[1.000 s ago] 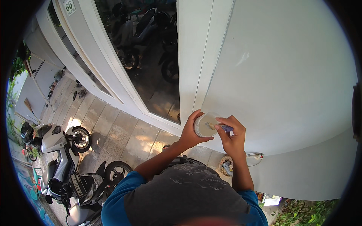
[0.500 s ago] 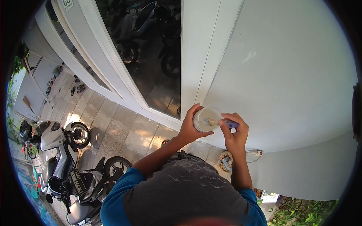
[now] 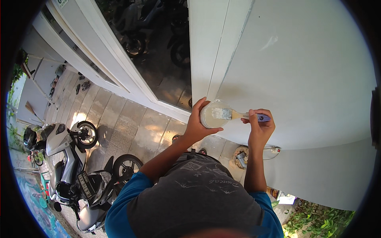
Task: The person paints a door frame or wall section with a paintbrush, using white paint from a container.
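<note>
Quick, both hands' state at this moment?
Left hand: closed around a translucent plastic tub.
Right hand: closed on the handle of a flat paintbrush.

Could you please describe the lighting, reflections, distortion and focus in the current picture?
Head view, lighting: sunlit patches dot the paving; head view, reflections: dark glass mirrors motorcycles; head view, distortion: black fisheye border, and the wall's two-tone line bows; head view, focus: paintbrush and cup look fairly sharp, a reddish shape below is blurred.
</note>
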`<state>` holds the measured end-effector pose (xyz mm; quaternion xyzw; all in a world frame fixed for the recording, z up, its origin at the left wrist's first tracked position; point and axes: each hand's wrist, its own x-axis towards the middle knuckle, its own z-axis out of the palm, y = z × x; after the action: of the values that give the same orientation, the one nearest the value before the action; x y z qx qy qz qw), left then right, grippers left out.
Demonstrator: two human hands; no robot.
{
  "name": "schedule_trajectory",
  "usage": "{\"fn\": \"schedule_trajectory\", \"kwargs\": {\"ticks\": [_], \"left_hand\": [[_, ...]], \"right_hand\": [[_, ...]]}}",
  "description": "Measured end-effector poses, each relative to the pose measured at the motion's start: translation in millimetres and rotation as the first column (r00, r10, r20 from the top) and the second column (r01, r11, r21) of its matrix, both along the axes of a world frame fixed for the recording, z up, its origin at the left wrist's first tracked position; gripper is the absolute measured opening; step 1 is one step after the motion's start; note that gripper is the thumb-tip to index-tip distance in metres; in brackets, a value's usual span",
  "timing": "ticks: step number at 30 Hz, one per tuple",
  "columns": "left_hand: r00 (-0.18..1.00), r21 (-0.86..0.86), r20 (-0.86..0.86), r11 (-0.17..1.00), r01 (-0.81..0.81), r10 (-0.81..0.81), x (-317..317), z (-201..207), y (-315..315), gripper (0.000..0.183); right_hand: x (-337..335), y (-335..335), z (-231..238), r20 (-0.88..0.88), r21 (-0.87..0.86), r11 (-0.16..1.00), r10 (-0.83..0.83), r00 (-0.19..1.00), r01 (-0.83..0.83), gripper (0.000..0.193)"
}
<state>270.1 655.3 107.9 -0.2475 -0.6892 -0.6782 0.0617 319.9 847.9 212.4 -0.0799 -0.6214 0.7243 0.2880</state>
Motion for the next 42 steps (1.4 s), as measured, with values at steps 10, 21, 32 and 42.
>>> {"fn": "schedule_trajectory", "kwargs": {"ticks": [10, 21, 32, 42], "left_hand": [[0.991, 0.094, 0.124, 0.994, -0.064, 0.052, -17, -7, -40, 0.121], [0.997, 0.099, 0.075, 0.995, 0.012, -0.019, -54, -6, -93, 0.121], [0.986, 0.132, 0.060, 0.980, 0.146, -0.155, -74, -20, -133, 0.121], [0.963, 0.109, 0.078, 0.963, 0.248, -0.257, -83, -13, -155, 0.119]], "right_hand": [[-26, -19, -13, 0.064, -0.269, 0.961, 0.091, 0.994, -0.071, 0.017], [-74, -47, 110, -0.371, 0.390, 0.913, 0.035, 0.928, 0.122, 0.011], [-107, -93, 186, -0.354, 0.922, 0.245, 0.215, 0.910, 0.301, 0.014], [-113, -98, 198, -0.569, 0.588, -0.345, 0.467, 0.677, 0.732, 0.023]]}}
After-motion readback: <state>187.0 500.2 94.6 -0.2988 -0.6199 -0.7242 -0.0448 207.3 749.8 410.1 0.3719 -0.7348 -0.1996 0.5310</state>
